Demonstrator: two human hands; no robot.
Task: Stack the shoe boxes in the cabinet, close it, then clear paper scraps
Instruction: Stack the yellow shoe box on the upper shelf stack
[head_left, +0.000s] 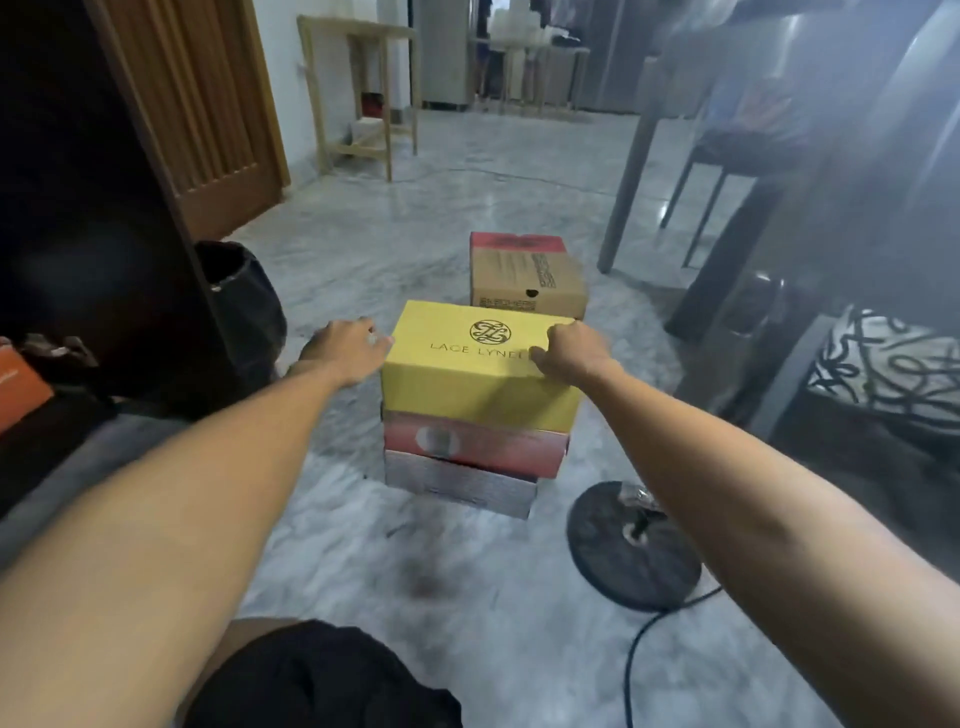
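A yellow shoe box (467, 374) with a round logo tops a stack on the marble floor, over a red box (467, 449) and a grey box (457, 486). My left hand (348, 348) lies against the yellow box's left upper edge, fingers spread. My right hand (569, 348) rests curled on its right top edge. Behind the stack stands a brown cardboard box with a red lid (524, 275). The dark open cabinet (93, 234) fills the left side, with an orange box (21, 387) low at its edge.
A dark bag (244, 306) sits by the cabinet door. A round black fan base (631, 545) with a blue cable (644, 639) lies right of the stack. Table legs and chairs (779, 218) crowd the right. A wooden stand (358, 93) is at the back.
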